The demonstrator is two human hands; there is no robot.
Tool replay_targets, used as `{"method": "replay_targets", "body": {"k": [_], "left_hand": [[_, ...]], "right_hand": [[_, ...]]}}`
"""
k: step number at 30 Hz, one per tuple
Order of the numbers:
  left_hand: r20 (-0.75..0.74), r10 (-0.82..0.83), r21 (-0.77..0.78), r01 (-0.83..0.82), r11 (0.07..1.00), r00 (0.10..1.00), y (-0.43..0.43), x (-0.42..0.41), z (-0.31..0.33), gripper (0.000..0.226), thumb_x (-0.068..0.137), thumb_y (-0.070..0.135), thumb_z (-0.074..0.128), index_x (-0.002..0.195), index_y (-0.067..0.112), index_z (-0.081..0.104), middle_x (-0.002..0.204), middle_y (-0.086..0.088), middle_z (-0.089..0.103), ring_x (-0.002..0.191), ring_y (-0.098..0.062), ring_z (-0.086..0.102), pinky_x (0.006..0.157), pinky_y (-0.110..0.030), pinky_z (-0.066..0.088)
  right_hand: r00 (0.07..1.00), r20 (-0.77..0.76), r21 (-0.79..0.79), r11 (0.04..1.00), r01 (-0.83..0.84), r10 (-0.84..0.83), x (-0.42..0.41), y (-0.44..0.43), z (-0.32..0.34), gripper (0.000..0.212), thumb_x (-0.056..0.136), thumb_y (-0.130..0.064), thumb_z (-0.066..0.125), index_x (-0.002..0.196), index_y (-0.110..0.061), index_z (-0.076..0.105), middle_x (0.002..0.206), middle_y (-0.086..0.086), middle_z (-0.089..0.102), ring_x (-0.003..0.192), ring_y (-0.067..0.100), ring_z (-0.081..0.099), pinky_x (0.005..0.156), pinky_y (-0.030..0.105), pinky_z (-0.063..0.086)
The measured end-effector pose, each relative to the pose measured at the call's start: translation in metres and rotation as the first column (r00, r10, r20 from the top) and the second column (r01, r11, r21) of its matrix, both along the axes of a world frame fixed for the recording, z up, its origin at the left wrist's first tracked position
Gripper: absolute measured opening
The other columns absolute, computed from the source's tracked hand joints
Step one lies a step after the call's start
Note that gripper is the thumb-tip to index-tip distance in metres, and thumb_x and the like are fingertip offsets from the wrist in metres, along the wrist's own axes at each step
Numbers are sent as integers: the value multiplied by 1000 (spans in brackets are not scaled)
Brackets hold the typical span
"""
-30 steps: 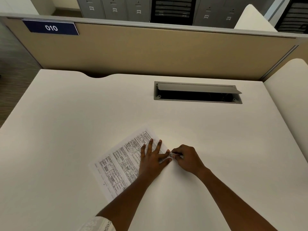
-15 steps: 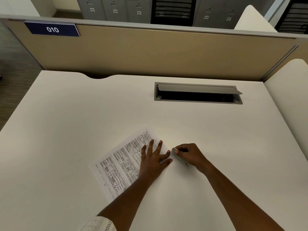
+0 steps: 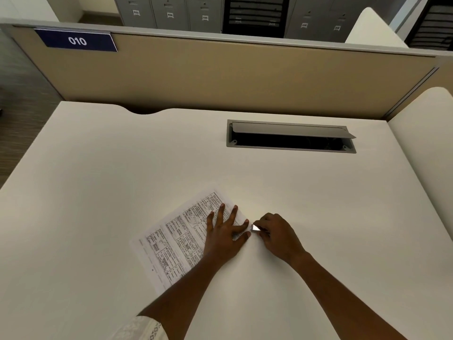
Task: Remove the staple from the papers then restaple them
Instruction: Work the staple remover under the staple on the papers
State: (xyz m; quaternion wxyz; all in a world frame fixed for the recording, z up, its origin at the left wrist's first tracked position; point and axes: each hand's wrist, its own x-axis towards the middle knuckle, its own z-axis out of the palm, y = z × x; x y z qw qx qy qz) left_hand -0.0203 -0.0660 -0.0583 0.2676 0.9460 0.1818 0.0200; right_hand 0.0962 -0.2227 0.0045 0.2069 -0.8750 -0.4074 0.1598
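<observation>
A white desk [image 3: 98, 192] is seen, with a grey cable hatch [image 3: 290, 136] propped open at its far right. Printed papers [image 3: 176, 239] are laid askew near the middle and are pressed flat by the left hand [image 3: 224, 238], fingers spread. Just right of their corner, a small shiny metal tool [image 3: 255, 227] is pinched in the curled fingers of the right hand [image 3: 279, 235]

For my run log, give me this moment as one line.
left hand: flat on papers, pinning them | right hand: pinching small metal tool at papers' right corner | staple: too small to see | stapler: not in view
</observation>
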Motion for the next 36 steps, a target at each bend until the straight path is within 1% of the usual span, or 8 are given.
{"method": "replay_targets", "body": {"k": [4, 8, 15, 20, 27, 30, 34, 36], "left_hand": [[0, 4, -38, -4, 999, 1000, 1, 0, -1, 43, 98, 59, 48, 139, 49, 57, 169, 8, 26, 160, -25, 1, 127, -54, -5], [-13, -33, -4, 33, 999, 999, 2, -1, -2, 43, 99, 59, 45, 140, 50, 55, 169, 4, 25, 160, -30, 1, 125, -55, -5], [-81, -51, 54, 56, 997, 995, 3, 1, -1, 45, 101, 66, 39, 142, 55, 50, 172, 6, 17, 160, -29, -4, 124, -53, -10], [-67, -57, 59, 61, 996, 996, 3, 0, 1, 46, 100, 67, 40, 141, 53, 53, 172, 4, 19, 160, -31, -1, 124, -54, -6], [-70, -58, 54, 61, 997, 996, 3, 0, -1, 46, 99, 68, 40, 140, 52, 54, 172, 6, 18, 160, -29, -2, 124, -52, -7], [-69, -59, 63, 64, 996, 996, 3, 1, -2, 48, 99, 68, 39, 140, 51, 56, 171, 4, 19, 160, -30, 1, 124, -54, -5], [-77, -60, 74, 66, 995, 995, 3, 0, -3, 54, 97, 71, 31, 141, 51, 54, 172, 5, 16, 160, -30, -1, 124, -54, -6], [-81, -59, 75, 65, 995, 995, 3, 0, -3, 59, 95, 74, 26, 142, 51, 53, 172, 6, 14, 160, -29, -3, 124, -54, -8]], "right_hand": [[1000, -3, 13, 999, -31, 31, 1, 1, 2, 20, 94, -16, 62, 108, -17, 76, 101, 3, 69, 94, 24, 60, 80, 41, 50], [999, 2, 17, 998, -54, 54, 1, 4, 2, 19, 92, -15, 63, 106, -17, 76, 99, 3, 70, 92, 25, 62, 78, 42, 51], [992, 56, -7, 994, -109, 109, 2, 6, 3, 16, 91, -14, 61, 102, -17, 73, 102, -1, 71, 93, 22, 62, 76, 40, 49], [983, 124, -8, 991, -133, 133, -2, 4, 1, 8, 88, -10, 62, 92, -15, 66, 97, -3, 66, 87, 24, 60, 70, 36, 43], [976, 162, 19, 988, -154, 149, -1, -2, -3, 8, 87, -11, 61, 91, -18, 62, 97, -8, 63, 88, 19, 59, 73, 33, 41], [966, 211, 53, 985, -167, 152, -4, -4, -5, 10, 87, -9, 63, 90, -18, 63, 96, -8, 64, 89, 18, 61, 75, 34, 45], [932, 324, 84, 976, -199, 162, -9, -7, -10, 12, 85, -5, 71, 90, -15, 67, 98, -4, 68, 91, 20, 64, 78, 34, 49], [925, 355, 98, 979, -180, 135, -11, -8, -10, 12, 84, -4, 73, 91, -13, 69, 98, -1, 69, 90, 20, 65, 78, 34, 48]]}}
